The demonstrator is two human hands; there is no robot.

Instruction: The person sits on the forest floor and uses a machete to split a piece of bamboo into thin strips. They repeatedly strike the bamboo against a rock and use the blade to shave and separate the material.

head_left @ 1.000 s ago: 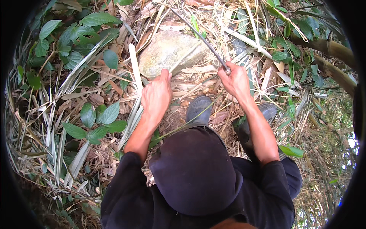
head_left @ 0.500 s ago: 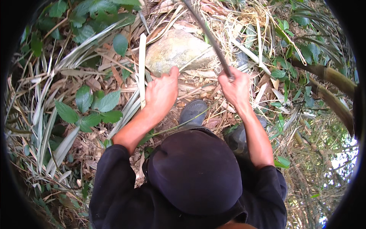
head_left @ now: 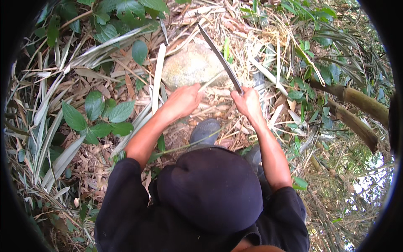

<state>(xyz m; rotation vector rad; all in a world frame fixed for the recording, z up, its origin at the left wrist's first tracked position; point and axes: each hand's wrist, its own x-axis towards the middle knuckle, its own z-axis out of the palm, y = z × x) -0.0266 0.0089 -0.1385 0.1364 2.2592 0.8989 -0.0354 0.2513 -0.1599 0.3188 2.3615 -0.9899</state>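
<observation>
Two bare hands work close together over the litter-strewn ground, in front of a person in a rounded dark cap [head_left: 210,191] and a black short-sleeved shirt [head_left: 121,203]. The right hand [head_left: 247,100] is closed around the near end of a long, narrow, dark metal blade [head_left: 221,58], which slants away up and to the left, its tip beyond the stone. The left hand [head_left: 185,100] is curled into a fist, gripping a thin, pale, straight strip of plant stem [head_left: 212,80]; that strip juts toward the blade, over the near edge of a broad, tan-grey stone [head_left: 189,65]. Whether strip and blade touch, I can't tell from here. Beside the left wrist stands a wider, flat, cream-coloured slat [head_left: 158,75], its lower end hidden by the forearm. Nearer the cap is a dark grey rubber boot [head_left: 205,132], and off to the right lie thick, brownish bamboo poles [head_left: 357,98].
</observation>
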